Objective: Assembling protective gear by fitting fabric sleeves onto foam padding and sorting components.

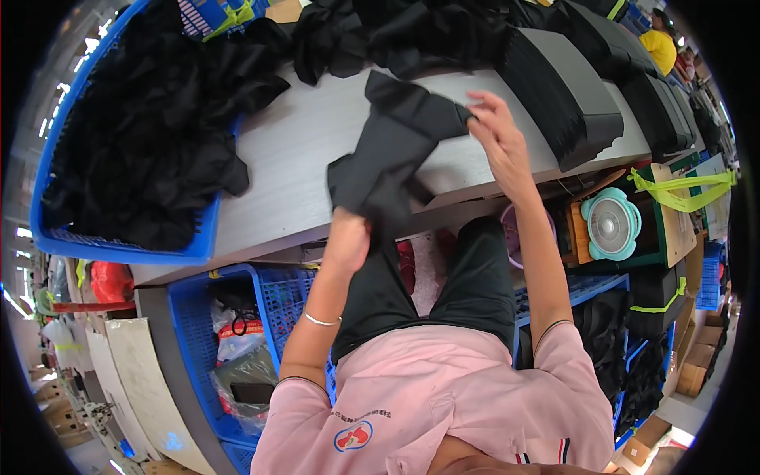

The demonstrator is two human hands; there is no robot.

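Between my two hands hangs a black fabric piece [392, 138] with several flaps, held above the near edge of the table. My left hand [350, 239] is closed on its lower left part, and the fingers are partly hidden by the cloth. At the far right corner of the piece, my right hand [499, 138] pinches it between thumb and fingers, the other fingers raised. Beyond my right hand stands a stack of flat black pieces [566, 87], neatly layered.
At the left, a blue basket [127, 249] overflows with crumpled black fabric [150, 134]. More black cloth [412, 32] lies along the table's [277, 150] far side. Below are a blue crate [226, 317] with bags and a turquoise-rimmed fan [612, 224]. A person in yellow [659, 49] is far right.
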